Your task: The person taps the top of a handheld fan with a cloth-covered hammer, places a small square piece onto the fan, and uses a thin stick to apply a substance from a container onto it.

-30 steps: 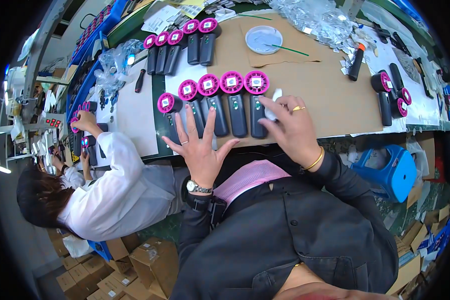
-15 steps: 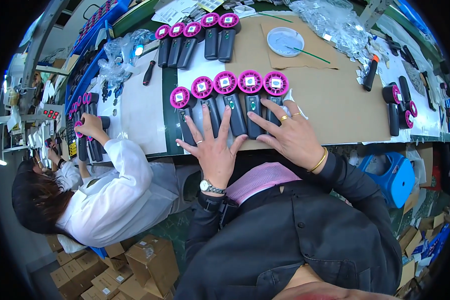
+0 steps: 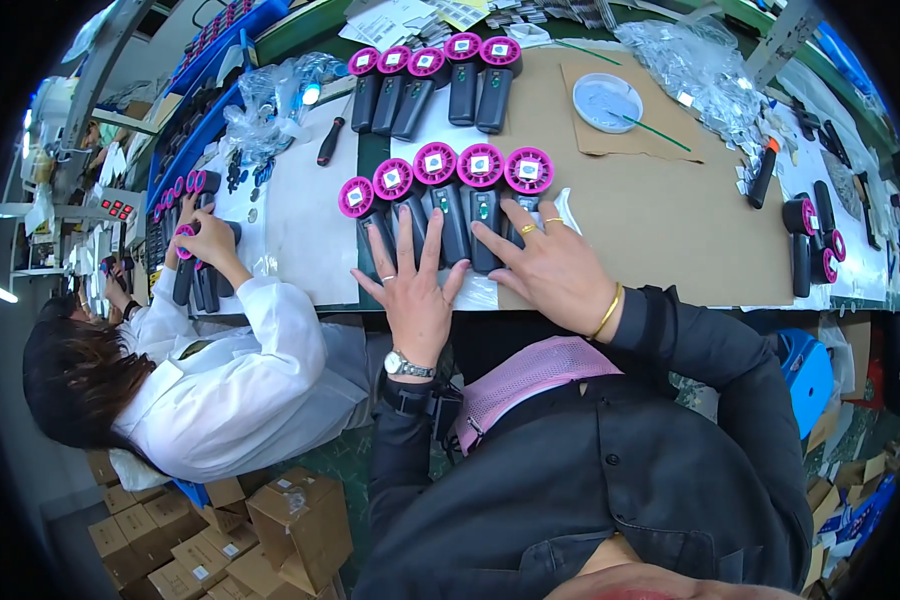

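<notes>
Several handheld fans with dark grey handles and round magenta heads, each with a pale square sticker, lie side by side at the table's front. My left hand (image 3: 416, 300) is spread open, its fingers lying over the handles of the left fans, including the second fan (image 3: 392, 180). My right hand (image 3: 555, 270) is open too; its fingers rest on the handle of the rightmost fan (image 3: 528, 171), and its index finger reaches the neighbouring fan (image 3: 481, 215). Parts of the handles are hidden under my fingers. Behind lies another row of similar fans (image 3: 427, 62).
A white dish (image 3: 607, 103) with a green stick stands on brown cardboard (image 3: 660, 240). A black screwdriver (image 3: 331, 142) lies left; an orange-and-black tool (image 3: 764, 172) and more fans (image 3: 800, 245) lie right. Clear plastic bags (image 3: 695, 70) sit behind. At left, a co-worker (image 3: 230, 370) handles similar fans.
The front row of fans has slid left relative to the back row, with both my hands on it, and its heads sit closer together. The whole view has shifted somewhat.
</notes>
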The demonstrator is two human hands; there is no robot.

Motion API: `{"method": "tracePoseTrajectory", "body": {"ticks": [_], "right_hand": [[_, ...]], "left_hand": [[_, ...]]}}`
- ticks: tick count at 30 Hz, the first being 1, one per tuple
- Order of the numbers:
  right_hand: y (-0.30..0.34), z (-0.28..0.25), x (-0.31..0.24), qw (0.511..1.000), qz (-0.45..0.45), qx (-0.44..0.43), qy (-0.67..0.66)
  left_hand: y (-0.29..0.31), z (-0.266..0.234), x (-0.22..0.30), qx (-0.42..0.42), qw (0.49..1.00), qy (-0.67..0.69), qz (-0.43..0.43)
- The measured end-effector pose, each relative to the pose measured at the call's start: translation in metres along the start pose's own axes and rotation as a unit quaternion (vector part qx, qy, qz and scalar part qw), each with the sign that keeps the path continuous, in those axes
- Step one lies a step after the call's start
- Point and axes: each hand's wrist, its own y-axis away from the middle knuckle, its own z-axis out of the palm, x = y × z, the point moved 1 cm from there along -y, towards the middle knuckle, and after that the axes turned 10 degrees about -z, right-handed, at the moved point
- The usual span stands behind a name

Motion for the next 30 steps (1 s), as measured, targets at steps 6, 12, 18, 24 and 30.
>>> {"method": "tracePoseTrajectory", "body": {"ticks": [6, 12, 18, 24, 30], "right_hand": [[-0.041, 0.016, -0.011, 1.000, -0.025, 0.002, -0.004], [-0.071, 0.030, -0.019, 1.000, -0.020, 0.006, -0.020], [-0.097, 0.044, -0.017, 0.999, -0.019, 0.013, -0.029], [-0.092, 0.034, 0.008, 0.997, -0.024, 0.041, -0.064], [-0.028, 0.017, 0.076, 0.964, -0.030, 0.224, -0.139]], "left_hand": [[-0.023, -0.010, -0.042, 0.012, 1.000, 0.007, 0.019], [-0.051, -0.013, -0.077, 0.023, 0.995, 0.056, 0.074], [-0.077, -0.016, -0.100, 0.027, 0.995, 0.027, 0.090], [-0.101, -0.003, -0.096, 0.046, 0.993, 0.027, 0.106], [-0.095, -0.021, -0.003, 0.116, 0.984, 0.081, 0.109]]}}
